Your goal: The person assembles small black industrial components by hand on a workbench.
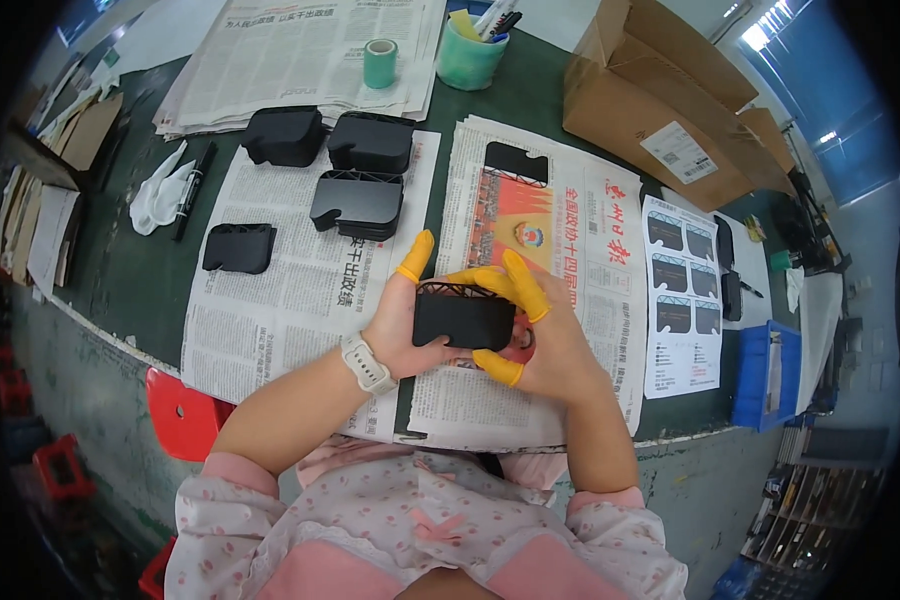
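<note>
Close above the right-hand newspaper, I hold a black rectangular plate [463, 322] with a lattice-cut far edge. My left hand [394, 318], with a yellow finger cot on one fingertip, grips the plate's left end. Around its right end close the fingers of my right hand [558, 352], several of them in yellow finger cots. One similar black plate [517, 162] lies flat farther off on the newspaper. On the left newspaper stand three stacks of such plates [283, 138], [370, 143], [357, 205], with a lower black pile [238, 248] nearer to me.
A printed sheet with pictures of the plates [682, 345] lies right, beside a blue tray [767, 375]. Behind stand a cardboard box [660, 110], a green pen cup [470, 58] and a green tape roll [379, 64]. A crumpled white cloth [160, 192] lies left.
</note>
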### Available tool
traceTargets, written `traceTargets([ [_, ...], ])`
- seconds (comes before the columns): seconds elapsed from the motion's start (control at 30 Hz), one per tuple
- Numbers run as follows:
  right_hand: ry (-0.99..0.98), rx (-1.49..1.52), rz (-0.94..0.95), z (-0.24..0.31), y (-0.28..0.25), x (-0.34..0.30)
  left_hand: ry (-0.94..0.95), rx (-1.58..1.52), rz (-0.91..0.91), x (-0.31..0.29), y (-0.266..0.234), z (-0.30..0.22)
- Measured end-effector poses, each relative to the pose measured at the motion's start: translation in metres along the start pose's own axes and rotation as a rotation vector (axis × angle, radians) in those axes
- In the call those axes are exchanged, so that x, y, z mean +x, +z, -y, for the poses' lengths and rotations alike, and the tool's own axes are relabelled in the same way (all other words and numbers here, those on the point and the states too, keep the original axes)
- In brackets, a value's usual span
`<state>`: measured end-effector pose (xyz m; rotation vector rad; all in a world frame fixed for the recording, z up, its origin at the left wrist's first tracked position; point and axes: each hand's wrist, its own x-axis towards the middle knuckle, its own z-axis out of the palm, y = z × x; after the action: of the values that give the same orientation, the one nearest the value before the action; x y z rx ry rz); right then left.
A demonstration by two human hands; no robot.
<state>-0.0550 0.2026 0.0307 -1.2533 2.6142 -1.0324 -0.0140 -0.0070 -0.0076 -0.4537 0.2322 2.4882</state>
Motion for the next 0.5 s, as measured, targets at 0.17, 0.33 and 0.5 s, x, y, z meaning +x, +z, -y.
traceTargets([
  [0.17,-0.034,0.025,0.004,0.004,-0.001,0.005,-0.03,0.033,-0.049,-0.002,0.004,-0.001],
  [0.33,-0.073,-0.059,0.038,0.017,0.002,0.012,-0.013,0.025,-0.063,-0.003,0.01,0.003],
  [0.5,-0.101,-0.18,0.0,0.025,0.0,0.011,-0.069,0.015,0.02,-0.003,0.007,0.003],
])
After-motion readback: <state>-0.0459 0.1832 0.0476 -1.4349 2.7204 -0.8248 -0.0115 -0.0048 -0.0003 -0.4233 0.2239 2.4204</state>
